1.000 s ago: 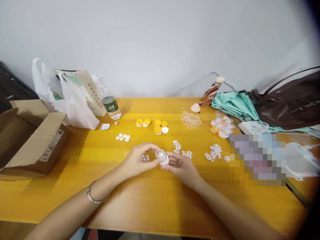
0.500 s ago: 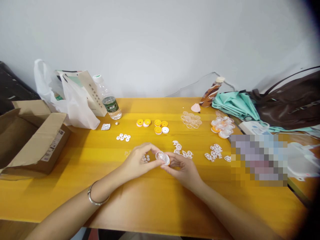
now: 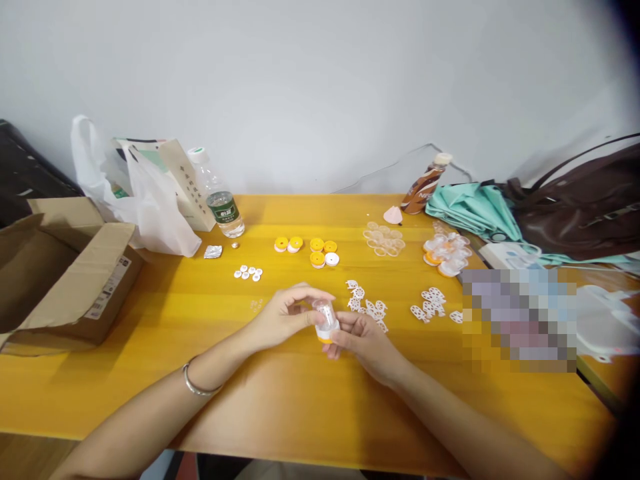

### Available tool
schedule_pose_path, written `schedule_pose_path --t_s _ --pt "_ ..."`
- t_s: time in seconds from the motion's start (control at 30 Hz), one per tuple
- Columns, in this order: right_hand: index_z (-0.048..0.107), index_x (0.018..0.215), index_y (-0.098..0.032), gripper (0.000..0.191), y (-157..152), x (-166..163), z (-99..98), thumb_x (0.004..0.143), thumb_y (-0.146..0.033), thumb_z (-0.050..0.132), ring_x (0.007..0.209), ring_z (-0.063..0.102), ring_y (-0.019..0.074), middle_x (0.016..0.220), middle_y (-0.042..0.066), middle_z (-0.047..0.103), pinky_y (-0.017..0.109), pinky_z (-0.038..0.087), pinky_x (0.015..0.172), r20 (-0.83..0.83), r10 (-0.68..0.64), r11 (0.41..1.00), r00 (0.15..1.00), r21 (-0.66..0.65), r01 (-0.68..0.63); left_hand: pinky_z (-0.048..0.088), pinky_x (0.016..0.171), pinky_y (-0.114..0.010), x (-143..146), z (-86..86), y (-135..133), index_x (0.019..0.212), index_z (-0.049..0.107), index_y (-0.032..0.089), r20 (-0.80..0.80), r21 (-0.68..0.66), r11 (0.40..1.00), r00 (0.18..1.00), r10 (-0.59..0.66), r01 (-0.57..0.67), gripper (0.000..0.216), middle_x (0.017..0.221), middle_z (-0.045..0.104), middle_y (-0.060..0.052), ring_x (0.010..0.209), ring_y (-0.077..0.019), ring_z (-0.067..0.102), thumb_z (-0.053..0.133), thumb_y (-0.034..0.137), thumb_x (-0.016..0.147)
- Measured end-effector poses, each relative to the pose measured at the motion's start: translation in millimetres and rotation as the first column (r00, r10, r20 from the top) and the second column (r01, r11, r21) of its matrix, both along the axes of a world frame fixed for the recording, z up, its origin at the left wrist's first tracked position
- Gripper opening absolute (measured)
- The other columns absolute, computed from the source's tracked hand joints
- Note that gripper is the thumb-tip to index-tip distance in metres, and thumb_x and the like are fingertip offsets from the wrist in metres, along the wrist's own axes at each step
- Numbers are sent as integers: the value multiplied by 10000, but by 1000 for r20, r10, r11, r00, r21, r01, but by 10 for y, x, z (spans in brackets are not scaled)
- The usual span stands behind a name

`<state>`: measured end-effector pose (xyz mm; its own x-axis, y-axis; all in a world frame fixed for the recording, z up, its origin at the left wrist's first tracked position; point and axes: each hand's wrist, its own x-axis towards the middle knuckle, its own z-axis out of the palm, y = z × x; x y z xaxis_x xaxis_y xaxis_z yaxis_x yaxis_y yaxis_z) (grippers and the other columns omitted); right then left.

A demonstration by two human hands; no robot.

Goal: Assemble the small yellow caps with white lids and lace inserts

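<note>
Both my hands meet over the middle of the yellow table (image 3: pixel 300 400). Between them is a small clear plastic capsule with an orange base (image 3: pixel 325 321), held upright. My left hand (image 3: pixel 285 315), a silver bangle on its wrist, pinches the clear top from the left. My right hand (image 3: pixel 363 337) grips the orange bottom from below and the right. White cut-out pieces (image 3: pixel 367 303) lie just beyond my right hand. Yellow and white round discs (image 3: pixel 310 248) and small white buttons (image 3: pixel 249 273) lie farther back.
An open cardboard box (image 3: pixel 60 273) sits at the left edge, with a white plastic bag (image 3: pixel 145 200) and a water bottle (image 3: pixel 217 197) behind it. Clear rings (image 3: pixel 384 239), finished capsules (image 3: pixel 447 252), a brown drink bottle (image 3: pixel 424 187), a teal cloth (image 3: pixel 470 210) and a brown bag (image 3: pixel 585 200) crowd the right.
The capsule has turned from lying sideways to standing upright, orange base down. Both hands shifted slightly nearer to me, and my left fingers closed over its top.
</note>
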<state>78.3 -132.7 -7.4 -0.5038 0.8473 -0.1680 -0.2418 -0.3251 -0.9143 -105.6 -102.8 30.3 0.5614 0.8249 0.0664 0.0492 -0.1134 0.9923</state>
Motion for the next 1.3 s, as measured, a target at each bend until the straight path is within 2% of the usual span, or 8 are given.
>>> schedule_pose_path --t_s 0.27,0.57,0.7,0.83,1.03,1.1,1.2,1.3 --pt "661 757 -136 270 0 -9 13 645 -369 738 496 587 83 611 16 672 190 446 506 -9 -17 998 1000 -67 16 488 708 -261 31 -58 -5 1034 601 170 64 -117 993 998 16 -9 277 881 645 -56 747 -123 590 600 286 782" --pt "657 749 -135 276 -12 -38 -18 627 -365 749 478 567 78 598 12 659 190 439 496 -12 -20 995 1000 -95 18 471 735 -280 -19 -22 -19 1040 582 165 -59 42 999 998 -20 22 249 927 630 -70 801 -141 580 529 273 822" --pt "660 789 -152 245 -26 -42 20 646 -335 740 507 561 82 610 -4 648 203 453 522 63 -66 998 996 -18 67 459 756 -283 8 4 -58 962 602 159 -160 199 977 981 113 -80 217 872 620 -56 802 -144 566 583 281 783" --pt "658 806 -162 235 -38 -54 39 649 -317 739 526 560 85 617 -14 643 215 465 548 81 -87 996 993 18 86 457 730 -272 10 4 -71 919 618 158 -199 235 963 963 182 -133 211 825 612 -43 762 -137 562 624 292 756" --pt "649 730 -141 262 -37 -46 15 657 -381 725 486 574 86 597 10 658 203 447 506 -21 -26 999 999 -30 26 467 815 -305 -32 36 -24 1087 604 213 30 1 995 995 -99 99 268 1044 593 -82 917 -162 573 517 254 837" --pt "654 752 -141 273 -33 -38 13 655 -385 727 486 573 84 602 11 660 200 444 507 -39 -27 999 999 -31 25 473 829 -303 -23 26 -25 1109 602 231 85 -42 992 990 -111 115 300 1118 557 -86 977 -175 556 557 278 816" --pt "656 769 -140 278 -32 -31 10 653 -381 731 484 570 85 602 13 660 202 440 506 -35 -33 999 999 -21 33 483 815 -302 0 -6 -37 1122 595 236 123 -75 995 991 -51 60 354 1072 578 -81 945 -174 571 622 291 773" --pt "651 744 -141 277 -36 -32 14 648 -387 735 484 572 85 601 14 661 199 434 499 -65 -41 999 997 -32 39 477 839 -351 12 -33 -37 1229 505 239 234 -181 973 967 -100 144 425 1112 595 -104 962 -199 587 574 315 816"
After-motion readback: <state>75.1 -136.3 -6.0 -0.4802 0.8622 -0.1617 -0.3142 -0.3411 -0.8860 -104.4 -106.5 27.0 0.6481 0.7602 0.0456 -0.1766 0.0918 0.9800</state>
